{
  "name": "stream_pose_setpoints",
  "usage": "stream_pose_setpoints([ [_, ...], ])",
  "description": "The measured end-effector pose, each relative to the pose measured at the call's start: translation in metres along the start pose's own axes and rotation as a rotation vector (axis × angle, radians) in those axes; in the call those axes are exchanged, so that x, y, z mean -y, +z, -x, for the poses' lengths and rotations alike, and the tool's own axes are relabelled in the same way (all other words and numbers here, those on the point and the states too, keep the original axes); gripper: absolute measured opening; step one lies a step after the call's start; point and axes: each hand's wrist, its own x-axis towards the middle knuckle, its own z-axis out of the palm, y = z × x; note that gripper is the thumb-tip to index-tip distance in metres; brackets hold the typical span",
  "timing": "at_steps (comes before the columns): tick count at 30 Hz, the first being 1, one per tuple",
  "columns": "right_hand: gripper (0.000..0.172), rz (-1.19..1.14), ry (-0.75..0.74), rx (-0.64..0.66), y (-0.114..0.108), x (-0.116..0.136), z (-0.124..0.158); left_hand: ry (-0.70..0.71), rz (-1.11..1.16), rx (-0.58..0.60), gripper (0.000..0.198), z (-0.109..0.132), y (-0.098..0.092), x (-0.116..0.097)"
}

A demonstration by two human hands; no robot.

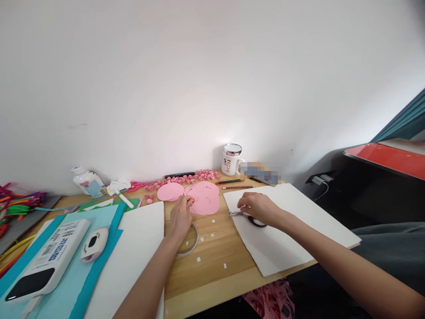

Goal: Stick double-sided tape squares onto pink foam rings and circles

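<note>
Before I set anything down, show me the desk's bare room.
Bare wood shows at the front between left sheet and right sheet, below the scraps. The right sheet is bare beyond the right arm. Crowded: the back, with pink bits and mug; the left, around power bank and bottle.

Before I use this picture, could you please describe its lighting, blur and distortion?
Head view: softly lit wall, faintly shadowed left of the mug; head view: hands free of obvious motion blur; head view: pixelated patch over much of the phone; head view: forearms apparently stretched toward the edges.
</note>
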Motion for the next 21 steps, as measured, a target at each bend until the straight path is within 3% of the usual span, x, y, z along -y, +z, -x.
stream_pose_setpoints([
  [7, 0.012, -0.241, -0.015, 0.036, 0.021, -0.005, -0.017, -0.176, 0.244, -0.025, 0.016, -0.003, -0.003, -0.013],
  [17, 0.017, -0.231, -0.012, 0.046, 0.025, -0.001, -0.012, -0.326, 0.403, -0.026, 0.016, -0.005, -0.005, -0.02],
  [21, 0.015, -0.361, 0.003, 0.054, 0.025, -0.004, -0.012, -0.322, 0.491, 0.021, 0.018, -0.004, -0.005, -0.018],
])
